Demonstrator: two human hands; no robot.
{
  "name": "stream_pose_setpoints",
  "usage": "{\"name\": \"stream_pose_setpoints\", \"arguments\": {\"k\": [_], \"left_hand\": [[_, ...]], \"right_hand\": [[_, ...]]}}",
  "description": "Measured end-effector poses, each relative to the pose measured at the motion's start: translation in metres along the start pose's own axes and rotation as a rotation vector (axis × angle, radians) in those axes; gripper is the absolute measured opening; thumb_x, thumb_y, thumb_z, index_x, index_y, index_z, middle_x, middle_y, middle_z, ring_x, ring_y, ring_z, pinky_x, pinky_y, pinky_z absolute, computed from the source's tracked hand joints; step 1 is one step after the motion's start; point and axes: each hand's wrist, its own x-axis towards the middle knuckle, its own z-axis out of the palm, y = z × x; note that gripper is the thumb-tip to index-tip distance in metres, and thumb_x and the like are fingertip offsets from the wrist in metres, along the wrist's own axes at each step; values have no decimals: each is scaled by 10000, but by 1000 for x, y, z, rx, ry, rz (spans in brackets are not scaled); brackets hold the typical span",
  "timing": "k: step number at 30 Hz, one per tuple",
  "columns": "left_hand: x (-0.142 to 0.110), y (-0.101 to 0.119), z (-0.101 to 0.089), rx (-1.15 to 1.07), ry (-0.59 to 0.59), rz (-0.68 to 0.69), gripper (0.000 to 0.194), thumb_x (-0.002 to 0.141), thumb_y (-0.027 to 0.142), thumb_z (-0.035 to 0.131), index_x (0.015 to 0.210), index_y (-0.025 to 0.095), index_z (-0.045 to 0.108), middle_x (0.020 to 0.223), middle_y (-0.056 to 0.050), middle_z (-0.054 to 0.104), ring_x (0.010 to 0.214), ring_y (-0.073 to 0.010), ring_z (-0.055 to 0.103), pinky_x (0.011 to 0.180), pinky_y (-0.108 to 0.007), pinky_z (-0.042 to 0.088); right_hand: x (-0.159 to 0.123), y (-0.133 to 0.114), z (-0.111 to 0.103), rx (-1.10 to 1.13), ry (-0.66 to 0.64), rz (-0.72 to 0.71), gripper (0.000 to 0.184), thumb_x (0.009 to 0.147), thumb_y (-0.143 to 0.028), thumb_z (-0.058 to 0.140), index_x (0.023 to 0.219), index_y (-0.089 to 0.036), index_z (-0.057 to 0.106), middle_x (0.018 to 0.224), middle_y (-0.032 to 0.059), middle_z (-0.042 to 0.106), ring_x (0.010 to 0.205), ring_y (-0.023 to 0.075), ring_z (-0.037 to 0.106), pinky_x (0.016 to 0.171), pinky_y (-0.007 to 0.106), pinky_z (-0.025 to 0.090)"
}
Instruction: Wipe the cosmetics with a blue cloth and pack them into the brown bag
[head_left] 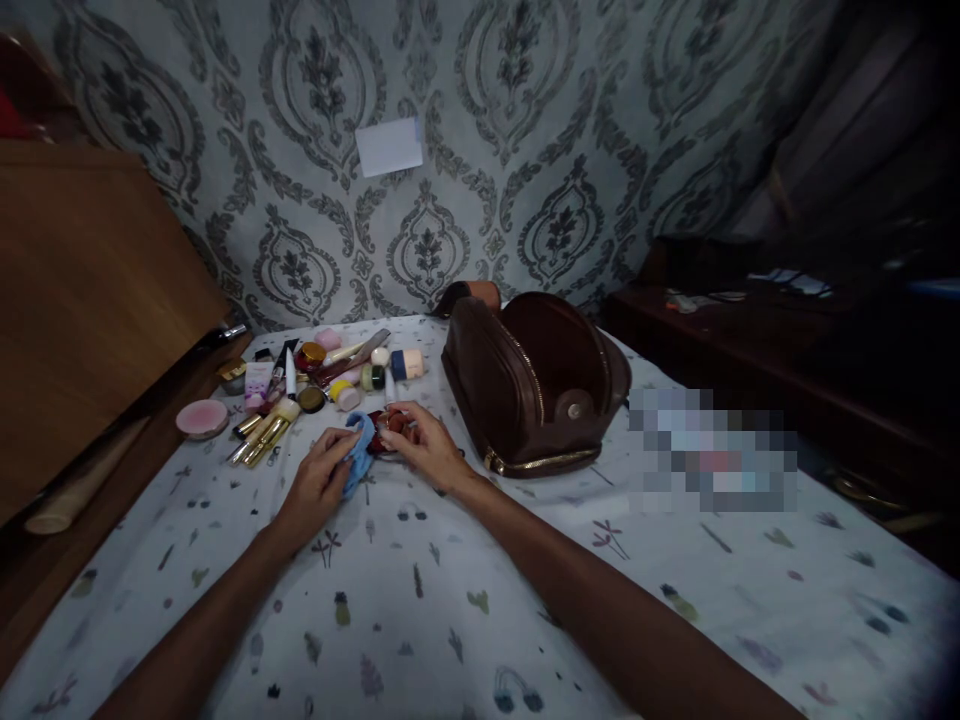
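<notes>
My left hand (319, 480) is closed on a small blue cloth (361, 455), bunched between its fingers. Against the cloth is a small dark red, shiny item (379, 432), whose exact kind I cannot make out. My right hand (427, 447) grips this item from the other side, fingers curled around it. Just beyond both hands lies a group of cosmetics: a jar with a yellow band (345, 395), a dark-lidded green jar (371, 377), a blue and beige bottle (407, 364), a pink and white tube (259, 383) and several gold-handled brushes (268, 435).
An unzipped brown leather bag (487, 380) stands right of my hands. A round pink compact (202, 419) lies at the left edge of the patterned sheet (420, 620). Wooden furniture (97, 300) rises on the left; a dark ledge (675, 325) runs along the right.
</notes>
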Motion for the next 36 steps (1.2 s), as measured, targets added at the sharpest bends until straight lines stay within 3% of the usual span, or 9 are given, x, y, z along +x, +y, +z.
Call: {"name": "stream_pose_setpoints", "arguments": {"k": [7,13,18,24,28,36], "left_hand": [[-1,-1,0,9,4,-6,347,968,216,424,1260,188,608,1130,-91,599,1056,-207,573,932,-347,475],[-1,3,1,29,2,12,367,969,224,416,1285,206,603,1155,-101,588,1081,-222,566,958,-372,473],[1,6,0,24,-26,10,369,971,262,442,1299,206,601,1137,-100,590,1077,-226,561,956,-369,475],[1,4,0,13,-29,-9,373,980,277,435,1314,204,584,1136,-99,583,1062,-220,557,948,-364,476],[1,3,0,27,-24,-13,369,980,271,425,1303,202,590,1123,-96,583,1047,-216,558,947,-368,477],[-3,1,5,90,-17,55,407,965,229,428,1355,209,545,1188,-112,552,1109,-225,551,975,-370,481]], "right_hand": [[1,1,0,12,-16,-18,482,737,-329,726,1170,-203,556,909,13,600,755,144,576,639,268,475],[-3,-10,-2,-24,-8,119,371,793,-482,695,986,-178,606,788,13,651,686,152,604,614,273,467],[-3,-11,-2,-131,40,148,416,777,-562,695,924,-194,569,860,15,674,769,166,612,689,298,481],[-1,-6,-5,-66,-69,20,458,830,-382,664,1243,-210,564,886,2,617,765,141,574,718,286,480],[0,-3,-4,-15,-54,44,403,806,-349,669,1178,-211,597,851,-7,606,682,120,540,624,254,465],[-4,-13,-4,-34,8,181,380,837,-522,637,1043,-223,524,669,-56,568,476,98,512,451,217,387]]}}
